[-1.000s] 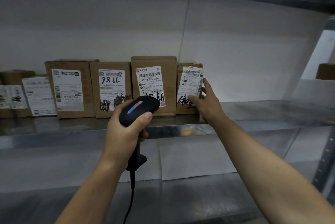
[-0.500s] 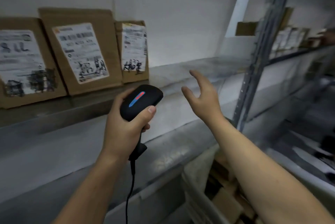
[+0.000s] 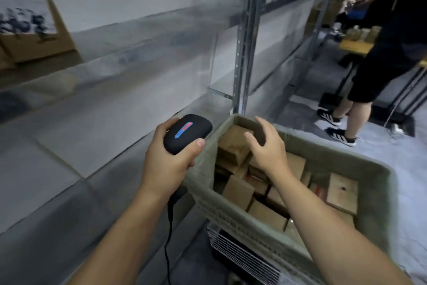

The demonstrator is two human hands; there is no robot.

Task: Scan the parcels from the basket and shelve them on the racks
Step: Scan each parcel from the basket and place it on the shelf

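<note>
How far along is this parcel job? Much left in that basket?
Done: a labelled brown cardboard parcel stands on the metal rack shelf. In hand: the left hand grips the black handheld scanner; the open right hand reaches over the grey fabric-lined basket, holding nothing. Left: many brown cardboard boxes fill it, so most work likely remains.

My left hand [image 3: 168, 160] holds a matte black scanner [image 3: 187, 133] with a red-and-blue stripe on top; a black cable [image 3: 169, 234] hangs below the wrist. Under my right hand [image 3: 265, 148], plain brown cardboard parcels [image 3: 238, 190] fill a dull grey-green basket [image 3: 221, 213] with a lattice-patterned wall. Far left of both hands, a brown box [image 3: 46, 42] carries a white label [image 3: 25, 7] with black scrawl. Beyond my right hand, black shoes [image 3: 329, 118] show white stripes.
</note>
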